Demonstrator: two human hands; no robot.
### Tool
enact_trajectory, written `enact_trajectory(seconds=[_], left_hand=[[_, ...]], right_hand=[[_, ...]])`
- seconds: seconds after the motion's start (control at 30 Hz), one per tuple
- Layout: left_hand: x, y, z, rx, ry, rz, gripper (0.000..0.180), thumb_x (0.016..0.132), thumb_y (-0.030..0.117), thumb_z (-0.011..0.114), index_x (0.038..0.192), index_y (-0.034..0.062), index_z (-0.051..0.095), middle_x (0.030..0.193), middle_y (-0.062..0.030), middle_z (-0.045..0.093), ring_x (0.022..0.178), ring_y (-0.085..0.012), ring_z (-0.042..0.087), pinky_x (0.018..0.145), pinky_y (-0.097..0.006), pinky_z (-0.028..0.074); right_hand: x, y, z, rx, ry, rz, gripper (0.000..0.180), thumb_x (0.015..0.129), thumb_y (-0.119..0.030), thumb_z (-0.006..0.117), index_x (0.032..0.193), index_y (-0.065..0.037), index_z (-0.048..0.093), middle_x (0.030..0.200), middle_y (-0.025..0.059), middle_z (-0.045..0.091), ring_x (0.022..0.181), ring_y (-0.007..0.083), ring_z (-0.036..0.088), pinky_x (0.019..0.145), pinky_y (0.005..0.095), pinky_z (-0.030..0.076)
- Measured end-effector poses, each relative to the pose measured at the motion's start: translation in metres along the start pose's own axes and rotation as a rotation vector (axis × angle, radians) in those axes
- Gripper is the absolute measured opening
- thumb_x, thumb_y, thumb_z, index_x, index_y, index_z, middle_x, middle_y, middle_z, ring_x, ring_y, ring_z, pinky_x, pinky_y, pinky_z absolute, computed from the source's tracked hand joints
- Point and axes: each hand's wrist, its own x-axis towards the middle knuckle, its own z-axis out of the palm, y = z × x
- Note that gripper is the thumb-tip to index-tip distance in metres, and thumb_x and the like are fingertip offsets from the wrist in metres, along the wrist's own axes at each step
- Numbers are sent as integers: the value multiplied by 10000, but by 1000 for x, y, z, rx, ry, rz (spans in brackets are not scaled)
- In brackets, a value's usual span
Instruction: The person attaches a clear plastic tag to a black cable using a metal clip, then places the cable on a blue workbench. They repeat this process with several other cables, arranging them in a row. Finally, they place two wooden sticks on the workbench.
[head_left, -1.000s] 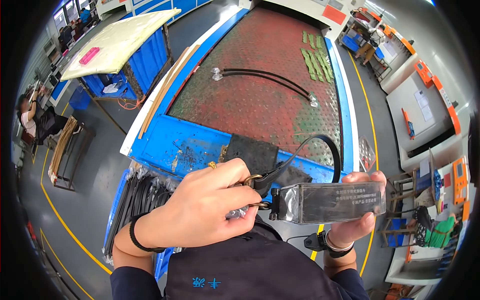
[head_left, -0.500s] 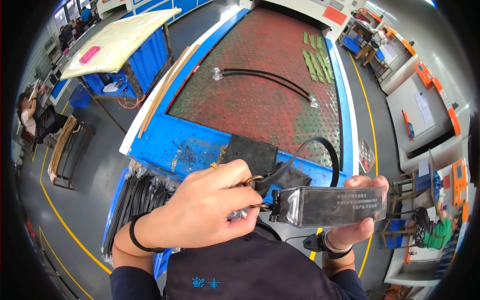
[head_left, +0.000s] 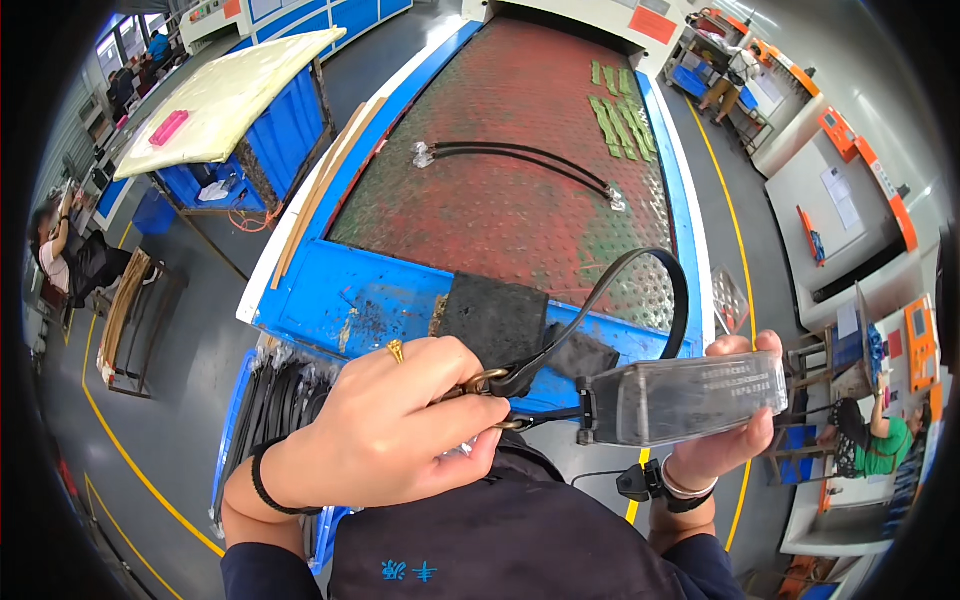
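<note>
A black strap [head_left: 684, 300] loops upward in front of me, with brass-coloured metal clasps [head_left: 487, 381] at its ends. My left hand [head_left: 390, 440] is closed around these clasps, and a bit of clear wrap shows beneath its fingers. My right hand [head_left: 735, 440] grips a clear, box-shaped plastic tool [head_left: 680, 402] from its far right end, fingers above and below. One end of the strap runs from my left hand to the dark end piece of this tool; the loop drops behind it. A dark pad [head_left: 497, 318] lies just beyond my hands on the blue machine edge.
On the red-green textured conveyor bed [head_left: 480, 210] lie two black straps [head_left: 525, 153] with wrapped ends and several green pieces [head_left: 620, 130]. A blue bin [head_left: 232, 430] of black straps stands at my left. Beyond it is a covered table [head_left: 240, 90]. Other people sit or stand at both sides.
The clear plastic tool has moved slightly right, away from my left hand, and tilted. My left hand has shifted a little left and down, still on the clasps. The strap's loop stands higher.
</note>
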Motion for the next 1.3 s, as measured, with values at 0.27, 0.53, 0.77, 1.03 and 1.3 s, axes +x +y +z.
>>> enact_trajectory(seconds=[0.27, 0.53, 0.77, 1.03, 1.3], left_hand=[[0, 4, -4, 55, -20, 72, 288, 503, 58, 717, 787, 101, 701, 724, -37, 540, 549, -157, 493, 444, -266, 331], [-3, 4, -5, 75, -25, 86, 280, 508, 63, 724, 782, 114, 699, 736, -32, 539, 559, -157, 497, 449, -267, 333], [-13, -5, -4, 21, 28, -59, 240, 551, 37, 699, 787, 75, 678, 740, -63, 537, 598, -194, 524, 503, -277, 398], [-89, -53, -13, -129, 370, -681, 37, 782, 27, 575, 793, 1, 551, 744, -61, 493, 655, -160, 491, 599, -260, 379], [-124, -56, -9, -623, 685, -864, 80, 885, 107, 532, 840, 45, 510, 689, 25, 453, 566, -31, 409, 504, -169, 322]], right_hand=[[0, -8, 18, -8, -41, 104, 725, 697, -514, 659, 1155, -36, 362, 889, 188, 592, 830, 237, 593, 701, 318, 495], [-1, -8, 16, -39, -49, 121, 724, 689, -518, 664, 1150, -42, 371, 887, 185, 595, 821, 233, 594, 709, 315, 488], [2, 1, -11, 353, -19, 81, 568, 884, -410, 440, 1317, -52, 352, 1083, 132, 567, 1022, 230, 550, 799, 350, 513], [5, 51, -34, 393, 78, 351, 638, 871, -235, 533, 1412, -102, 224, 1189, 154, 508, 989, 262, 592, 754, 408, 552], [-31, 188, -22, 172, -129, 804, 528, 920, -86, 488, 1389, -143, 251, 1118, 156, 563, 907, 271, 634, 783, 360, 539]])
